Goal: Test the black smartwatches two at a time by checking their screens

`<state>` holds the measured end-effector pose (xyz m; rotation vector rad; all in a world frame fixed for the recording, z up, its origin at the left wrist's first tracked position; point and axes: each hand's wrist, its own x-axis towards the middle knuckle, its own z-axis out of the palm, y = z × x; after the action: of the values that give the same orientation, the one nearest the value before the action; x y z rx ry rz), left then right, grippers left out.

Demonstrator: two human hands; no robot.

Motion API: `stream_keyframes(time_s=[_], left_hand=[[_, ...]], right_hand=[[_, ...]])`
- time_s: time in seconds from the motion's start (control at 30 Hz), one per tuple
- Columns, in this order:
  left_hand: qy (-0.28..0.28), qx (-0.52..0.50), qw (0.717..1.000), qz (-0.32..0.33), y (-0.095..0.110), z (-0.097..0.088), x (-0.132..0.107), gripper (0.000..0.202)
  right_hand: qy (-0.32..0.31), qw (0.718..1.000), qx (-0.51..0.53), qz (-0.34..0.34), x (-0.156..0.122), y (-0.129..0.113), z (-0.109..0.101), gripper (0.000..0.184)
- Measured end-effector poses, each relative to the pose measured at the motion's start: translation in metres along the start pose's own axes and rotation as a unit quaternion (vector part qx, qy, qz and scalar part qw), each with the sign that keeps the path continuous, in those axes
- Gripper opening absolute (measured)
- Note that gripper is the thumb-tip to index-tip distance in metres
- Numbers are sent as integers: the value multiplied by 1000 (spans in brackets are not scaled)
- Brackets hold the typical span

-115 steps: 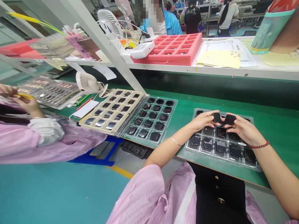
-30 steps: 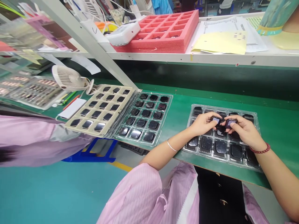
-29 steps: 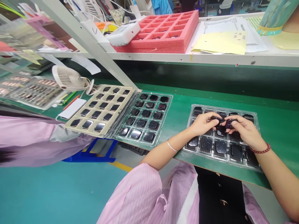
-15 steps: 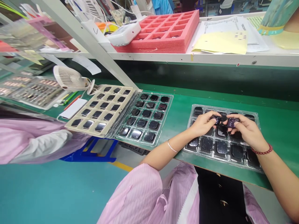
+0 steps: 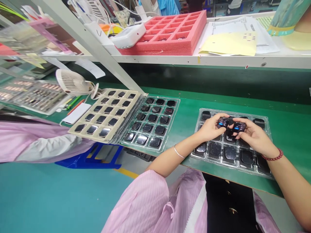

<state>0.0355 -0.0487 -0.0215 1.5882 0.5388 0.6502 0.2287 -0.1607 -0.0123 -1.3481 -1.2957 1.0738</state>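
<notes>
Between the thumb and fingers of my left hand (image 5: 213, 127) is a smartwatch without a strap, the left smartwatch (image 5: 223, 123), its screen lit with a blue spot. My right hand (image 5: 257, 134) grips a second one, the right smartwatch (image 5: 239, 127), lit in the same way. Both are held side by side above a clear plastic tray (image 5: 194, 154). Dark square watch bodies, such as the one in the front row (image 5: 230, 153), fill several of its pockets. My hands and the two watches hide part of the tray's middle.
Left of my arm lie another clear tray (image 5: 165, 142) and a beige tray (image 5: 103, 124), both holding dark watch pieces. A small white fan (image 5: 73, 82) stands behind them. A person's sleeve (image 5: 43, 142) reaches in at left. Above runs a shelf (image 5: 170, 59) with a red foam tray (image 5: 160, 50).
The screens of both held watches have changed to show a bright blue spot. My thumbs have shifted off the screens to the lower edges. The sleeve at left has moved slightly.
</notes>
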Motion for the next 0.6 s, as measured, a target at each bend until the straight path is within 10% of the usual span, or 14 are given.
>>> stream_keyframes(time_s=[0.6], left_hand=[[-9, -28, 999, -17, 0, -1, 0, 37]], right_hand=[[49, 998, 25, 25, 2, -4, 0, 32]])
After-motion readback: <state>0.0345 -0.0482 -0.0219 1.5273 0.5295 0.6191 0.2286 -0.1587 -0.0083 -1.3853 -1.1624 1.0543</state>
